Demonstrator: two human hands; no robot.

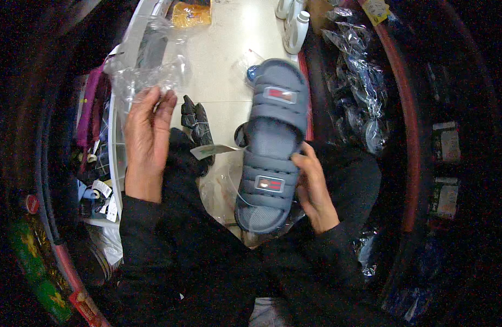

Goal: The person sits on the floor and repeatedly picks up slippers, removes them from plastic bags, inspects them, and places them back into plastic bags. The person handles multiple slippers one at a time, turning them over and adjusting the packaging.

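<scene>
My right hand (314, 188) grips the side of a pair of grey slide sandals (269, 163), which overlap in one long upright row, each strap bearing a small red and white badge. A paper hang tag (214, 151) sticks out to their left on a clear loop. My left hand (147, 131), at the left, pinches a crumpled clear plastic bag (149, 77) between thumb and fingers. Between my hands, a pair of black sandals or similar footwear (196, 118), tied with a thin cord, lies on the floor. Another clear bag (214, 192) lies lower down, between my knees.
Shelves with mixed goods flank a narrow tiled floor (226, 41). White plastic jugs (298, 32) stand at the upper right, near a blue round object (253, 72). A yellow wrapped pack (191, 15) lies at the top. Plastic-wrapped goods (359, 77) fill the right side.
</scene>
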